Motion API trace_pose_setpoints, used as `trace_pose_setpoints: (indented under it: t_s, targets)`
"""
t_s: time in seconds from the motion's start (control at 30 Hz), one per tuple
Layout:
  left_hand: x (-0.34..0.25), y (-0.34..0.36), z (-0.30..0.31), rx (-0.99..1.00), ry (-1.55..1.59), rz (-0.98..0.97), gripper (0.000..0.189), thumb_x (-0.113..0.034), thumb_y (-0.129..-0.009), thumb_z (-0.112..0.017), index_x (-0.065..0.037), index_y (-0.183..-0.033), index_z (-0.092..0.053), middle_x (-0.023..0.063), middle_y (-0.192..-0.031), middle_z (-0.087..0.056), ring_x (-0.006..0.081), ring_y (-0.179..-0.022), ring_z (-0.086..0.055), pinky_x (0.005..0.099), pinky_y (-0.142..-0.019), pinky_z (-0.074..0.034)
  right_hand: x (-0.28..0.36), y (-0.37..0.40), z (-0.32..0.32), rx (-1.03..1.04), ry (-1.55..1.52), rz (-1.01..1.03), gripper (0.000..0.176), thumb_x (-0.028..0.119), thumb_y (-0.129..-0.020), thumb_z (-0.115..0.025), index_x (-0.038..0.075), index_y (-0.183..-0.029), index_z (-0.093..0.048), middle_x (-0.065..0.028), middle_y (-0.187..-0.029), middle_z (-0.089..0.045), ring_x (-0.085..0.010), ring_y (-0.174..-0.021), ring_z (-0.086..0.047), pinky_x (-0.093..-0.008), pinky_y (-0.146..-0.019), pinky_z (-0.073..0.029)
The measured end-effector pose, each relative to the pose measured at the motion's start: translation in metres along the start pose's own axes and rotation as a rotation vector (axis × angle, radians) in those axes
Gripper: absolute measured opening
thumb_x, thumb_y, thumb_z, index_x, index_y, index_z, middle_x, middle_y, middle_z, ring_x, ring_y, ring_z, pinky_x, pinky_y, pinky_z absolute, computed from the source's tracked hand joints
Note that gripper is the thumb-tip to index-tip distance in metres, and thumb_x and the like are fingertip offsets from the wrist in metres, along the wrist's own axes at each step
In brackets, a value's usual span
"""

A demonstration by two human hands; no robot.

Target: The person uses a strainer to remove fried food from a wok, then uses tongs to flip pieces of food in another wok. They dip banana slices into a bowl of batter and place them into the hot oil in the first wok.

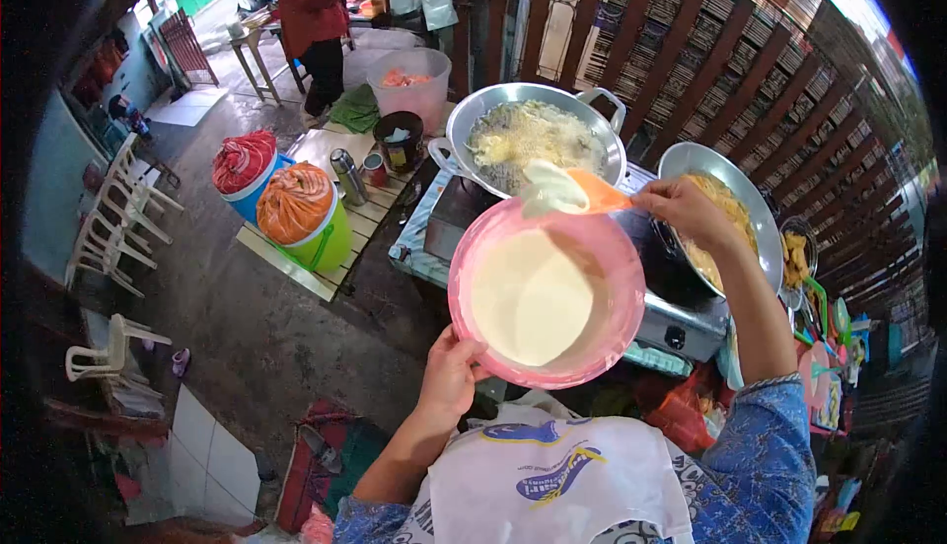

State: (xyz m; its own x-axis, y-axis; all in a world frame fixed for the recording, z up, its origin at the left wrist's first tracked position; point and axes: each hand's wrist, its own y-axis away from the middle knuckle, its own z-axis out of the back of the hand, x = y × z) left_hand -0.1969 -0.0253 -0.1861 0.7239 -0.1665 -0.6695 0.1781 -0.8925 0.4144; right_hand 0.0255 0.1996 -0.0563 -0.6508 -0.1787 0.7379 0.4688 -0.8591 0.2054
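Observation:
My left hand [452, 374] grips the rim of a pink bowl [628, 288] at its lower left. Pale, smooth batter [533, 297] fills much of the bowl. In my right hand [686, 211] is an orange ladle [600, 192], its scoop coated with batter and held over the bowl's far edge. Just beyond, a metal wok [464, 135] on the stove holds bubbling oil with pale, frothy pieces frying. A second wok [758, 211] to the right, partly behind my right arm, contains yellowish food in oil.
Golden fried pieces [795, 260] lie in a strainer at the far right. A slatted fence [671, 51] rises behind the stove [681, 325]. Left stand a covered green bucket [324, 240], a blue-and-red one, a thermos [347, 177] and plastic chairs [118, 209]. A person in red [311, 11] stands farther back.

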Motion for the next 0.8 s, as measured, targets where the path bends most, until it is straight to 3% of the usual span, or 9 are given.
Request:
trace_pose_setpoints:
  t_s: [0.13,0.2,0.3,0.43,0.5,0.6,0.8]
  targets:
    - [0.008,0.006,0.011,-0.049,0.003,-0.006,0.039,-0.003,-0.070,-0.048,-0.005,-0.108,-0.042,0.0058,-0.100,-0.052,0.0170,-0.086,-0.055,0.0372,-0.071,-0.048,0.008,-0.044,-0.011,-0.042,0.010,-0.004,0.026,0.022,-0.076,-0.057,-0.001,-0.087,-0.061,-0.0013,-0.065,-0.054,-0.0098,-0.058,-0.044,-0.0237,-0.053,-0.037]
    - [0.011,0.011,0.013,-0.142,0.040,-0.013,0.030,-0.002,-0.071,-0.047,-0.002,-0.101,-0.045,0.0073,-0.092,-0.054,0.0168,-0.080,-0.057,0.0340,-0.066,-0.051,-0.002,-0.069,-0.020,-0.049,0.033,0.037,0.029,0.025,-0.075,-0.057,0.000,-0.088,-0.061,-0.0039,-0.064,-0.054,-0.0109,-0.055,-0.044,-0.0251,-0.049,-0.036]
    - [0.016,0.016,0.024,-0.171,0.028,0.011,0.030,-0.001,-0.071,-0.047,-0.003,-0.100,-0.046,0.0076,-0.092,-0.055,0.0169,-0.080,-0.057,0.0336,-0.065,-0.051,0.001,-0.090,-0.032,-0.026,0.209,-0.089,0.034,0.035,-0.075,-0.054,0.004,-0.088,-0.062,-0.0086,-0.065,-0.057,-0.0157,-0.052,-0.049,-0.0291,-0.048,-0.040]
    - [0.023,0.018,0.036,-0.163,0.053,0.015,0.029,-0.001,-0.071,-0.047,-0.003,-0.100,-0.046,0.0074,-0.091,-0.055,0.0169,-0.079,-0.057,0.0334,-0.064,-0.052,0.004,-0.115,-0.043,-0.007,0.473,-0.029,0.032,0.033,-0.074,-0.053,0.005,-0.086,-0.062,-0.0085,-0.061,-0.056,-0.0174,-0.051,-0.050,-0.0317,-0.048,-0.040]
    - [0.020,0.023,0.035,-0.159,0.076,0.030,0.028,0.000,-0.070,-0.046,-0.003,-0.098,-0.047,0.0067,-0.090,-0.055,0.0160,-0.076,-0.057,0.0321,-0.060,-0.052,0.012,-0.120,-0.048,0.047,0.761,0.141,0.032,0.034,-0.072,-0.051,0.007,-0.086,-0.062,-0.0142,-0.078,-0.060,-0.0286,-0.069,-0.058,-0.0373,-0.064,-0.046]
    - [0.024,0.024,0.042,-0.155,0.110,0.038,0.027,0.000,-0.070,-0.046,-0.004,-0.097,-0.047,0.0059,-0.089,-0.055,0.0154,-0.072,-0.056,0.0302,-0.058,-0.051,0.040,-0.114,-0.057,0.040,0.894,0.122,0.029,0.028,-0.070,-0.050,0.004,-0.082,-0.062,-0.0170,-0.081,-0.059,-0.0311,-0.075,-0.057,-0.0387,-0.069,-0.045]
    - [0.019,0.030,0.045,-0.154,0.093,0.069,0.026,0.000,-0.070,-0.046,-0.006,-0.095,-0.049,0.0039,-0.088,-0.055,0.0137,-0.073,-0.056,0.0299,-0.059,-0.050,0.070,-0.099,-0.067,-0.175,1.059,0.133,0.023,0.018,-0.069,-0.048,0.001,-0.074,-0.062,-0.0199,-0.081,-0.059,-0.0309,-0.077,-0.058,-0.0388,-0.067,-0.046]
